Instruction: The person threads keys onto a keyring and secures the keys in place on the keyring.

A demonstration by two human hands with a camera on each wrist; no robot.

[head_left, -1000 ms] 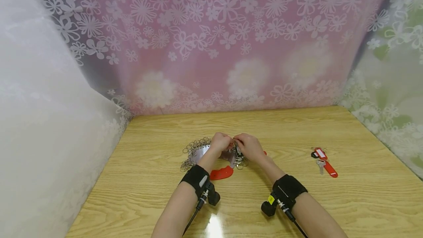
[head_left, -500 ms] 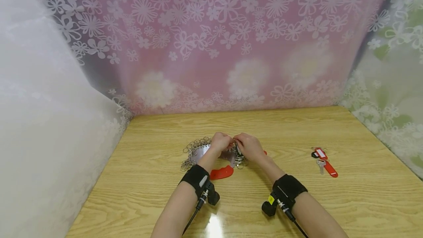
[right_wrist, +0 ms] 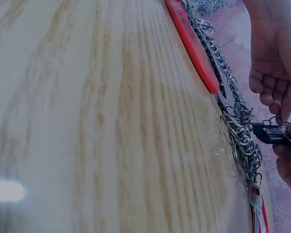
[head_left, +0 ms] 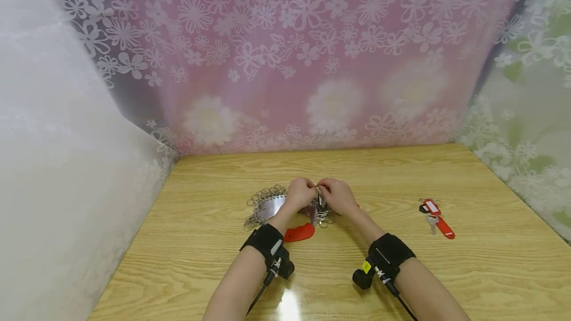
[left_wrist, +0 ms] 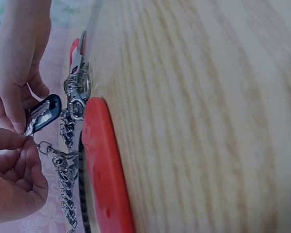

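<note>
Over the right end of a shiny metal plate (head_left: 271, 207), both hands meet fingertip to fingertip. My left hand (head_left: 301, 194) pinches a small metal ring (left_wrist: 43, 147) with thumb and forefinger. A silver key (left_wrist: 39, 116) with a black tag (left_wrist: 54, 108) is held between the fingers of my right hand (head_left: 339, 197). The left wrist view shows the ring joined to a clasp on the chain-like cluster of clips (left_wrist: 65, 170). Fingertips hide exactly how key and ring meet. Many key rings (head_left: 267, 193) with clips line the plate's edge.
A red handle (head_left: 300, 232) lies at the plate's near side. Another red piece (left_wrist: 73, 51) shows beyond the clips. Farther right on the wooden table (head_left: 383, 172) lie a key (head_left: 432, 223) and red key tags (head_left: 445, 228). Patterned curtains stand behind and at both sides.
Both hands have risen slightly, and the left has shifted a little to the right. The key and black tag stay in the right hand. Things on the table have not moved.
</note>
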